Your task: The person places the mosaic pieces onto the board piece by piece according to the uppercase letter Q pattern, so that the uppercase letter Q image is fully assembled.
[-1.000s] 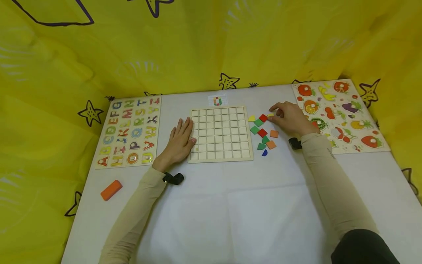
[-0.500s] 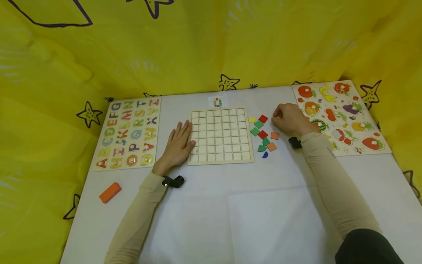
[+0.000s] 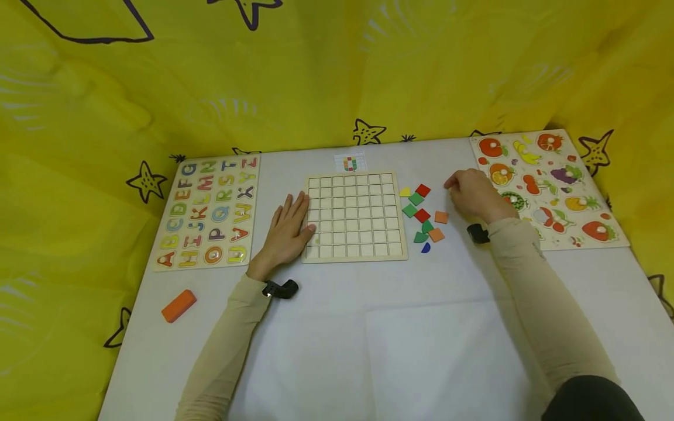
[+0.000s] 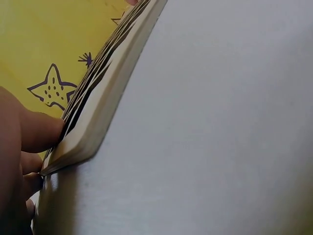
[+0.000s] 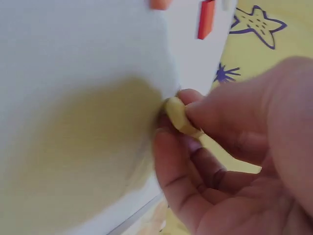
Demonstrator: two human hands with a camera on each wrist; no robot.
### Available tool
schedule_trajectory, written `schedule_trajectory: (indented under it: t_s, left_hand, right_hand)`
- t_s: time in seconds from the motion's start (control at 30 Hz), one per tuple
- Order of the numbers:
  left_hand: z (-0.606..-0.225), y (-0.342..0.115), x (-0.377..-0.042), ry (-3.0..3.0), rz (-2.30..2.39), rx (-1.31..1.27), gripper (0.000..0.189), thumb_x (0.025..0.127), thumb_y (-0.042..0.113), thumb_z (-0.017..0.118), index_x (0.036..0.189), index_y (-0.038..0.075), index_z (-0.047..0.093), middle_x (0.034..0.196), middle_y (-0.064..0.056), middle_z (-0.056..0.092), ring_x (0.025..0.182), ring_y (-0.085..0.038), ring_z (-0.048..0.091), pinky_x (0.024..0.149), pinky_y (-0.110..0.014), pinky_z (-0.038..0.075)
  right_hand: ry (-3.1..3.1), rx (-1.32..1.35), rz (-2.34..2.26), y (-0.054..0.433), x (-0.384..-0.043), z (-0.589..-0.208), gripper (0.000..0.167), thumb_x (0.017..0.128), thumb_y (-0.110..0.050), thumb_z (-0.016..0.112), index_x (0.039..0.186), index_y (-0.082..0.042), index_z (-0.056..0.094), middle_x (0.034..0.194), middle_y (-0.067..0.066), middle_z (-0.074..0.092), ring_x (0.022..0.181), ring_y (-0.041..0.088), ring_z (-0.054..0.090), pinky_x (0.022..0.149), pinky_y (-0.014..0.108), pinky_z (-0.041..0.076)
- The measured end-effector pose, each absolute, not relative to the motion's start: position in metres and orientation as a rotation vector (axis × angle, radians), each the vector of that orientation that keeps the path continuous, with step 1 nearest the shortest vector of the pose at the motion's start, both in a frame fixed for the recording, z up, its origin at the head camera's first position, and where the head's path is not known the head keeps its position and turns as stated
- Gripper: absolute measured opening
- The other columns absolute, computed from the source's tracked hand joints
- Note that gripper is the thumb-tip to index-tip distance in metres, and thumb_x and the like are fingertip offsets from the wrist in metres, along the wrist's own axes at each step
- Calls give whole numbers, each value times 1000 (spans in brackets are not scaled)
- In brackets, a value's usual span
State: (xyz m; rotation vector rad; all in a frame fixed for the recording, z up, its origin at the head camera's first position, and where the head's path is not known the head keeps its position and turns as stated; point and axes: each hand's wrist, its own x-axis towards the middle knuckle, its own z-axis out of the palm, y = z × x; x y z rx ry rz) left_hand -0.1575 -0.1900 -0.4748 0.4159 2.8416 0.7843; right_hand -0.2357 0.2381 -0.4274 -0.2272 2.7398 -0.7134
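Observation:
My left hand point(image 3: 282, 235) lies with straight fingers along the left edge of a wooden grid board point(image 3: 358, 259). In the left wrist view the thumb touches the board's edge point(image 4: 100, 125). To the right of the loose tiles is my right hand point(image 3: 473, 192), pinching a small yellow tile point(image 5: 178, 115) between thumb and fingers. The head view hides that tile behind the hand. Between board and right hand lie several flat tiles: red point(image 3: 422, 190), green point(image 3: 409, 210), orange point(image 3: 436, 234), yellow point(image 3: 405, 192), and a blue half-round one point(image 3: 426, 248).
Behind the grid board lies a small card point(image 3: 350, 163) with a coloured ring pattern. A letter puzzle board point(image 3: 254, 206) is at the left, a fruit puzzle board point(image 3: 553, 238) at the right. An orange block point(image 3: 178, 306) sits at the front left. A yellow curtain point(image 3: 305, 70) borders the table.
My right hand has taken the yellow tile off the table and shifted slightly right, away from the other tiles. The left hand stays at the board's edge.

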Motion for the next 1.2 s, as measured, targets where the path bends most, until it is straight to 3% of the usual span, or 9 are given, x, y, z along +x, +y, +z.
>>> schedule_trajectory:
  t_s: [0.1, 0.33, 0.53, 0.63, 0.87, 1.07, 1.2]
  left_hand:
    - [-474, -192, -157, 2821, 806, 427, 80, 107, 35, 52, 170, 5, 12, 179, -11, 6, 166, -32, -8, 131, -55, -6]
    - [-471, -200, -158, 2740, 800, 493, 99, 97, 35, 68, 170, 4, 9, 180, -11, 0, 166, -32, -11, 131, -54, -8]
    - [-466, -206, -158, 2682, 816, 569, 107, 92, 30, 74, 170, 2, 6, 179, -14, -3, 165, -34, -13, 130, -55, -9]
    - [-466, -207, -159, 2676, 818, 583, 109, 91, 29, 76, 170, 1, 7, 179, -14, -3, 165, -35, -13, 130, -56, -9]
    - [-467, -207, -159, 2676, 822, 575, 111, 89, 28, 79, 170, 2, 7, 179, -13, -2, 165, -34, -12, 130, -55, -8]
    - [-467, -207, -161, 2670, 833, 570, 113, 88, 27, 81, 170, 1, 8, 179, -14, -2, 165, -35, -12, 130, -55, -8]
    - [-466, -208, -161, 2661, 830, 571, 114, 88, 27, 83, 169, 0, 7, 179, -15, -3, 165, -35, -13, 131, -55, -8]
  right_hand:
    - [2747, -203, -715, 240, -234, -427, 32, 106, -2, 43, 128, 8, 65, 130, 33, 60, 120, 48, 51, 110, 63, 42]
    - [2723, -221, -720, 246, -233, -425, 41, 104, -1, 43, 140, 2, 63, 123, 30, 58, 106, 44, 49, 89, 52, 43]
    - [2712, -231, -803, 245, -235, -423, 34, 109, -3, 43, 130, 1, 69, 135, 34, 59, 112, 45, 49, 91, 53, 42]
    - [2723, -230, -871, 240, -235, -423, 29, 110, -8, 47, 127, 0, 69, 133, 31, 63, 113, 44, 54, 89, 50, 46]
    - [2783, -244, -1104, 223, -234, -425, 24, 109, -11, 55, 128, -5, 68, 103, 21, 67, 86, 27, 58, 69, 29, 45]
    - [2783, -189, -1330, 201, -234, -428, 23, 105, -20, 67, 122, -7, 76, 109, 19, 75, 87, 16, 64, 71, 19, 48]
    - [2762, -143, -1457, 184, -236, -429, 29, 100, -21, 75, 125, -7, 77, 114, 21, 77, 86, 6, 68, 73, 12, 51]
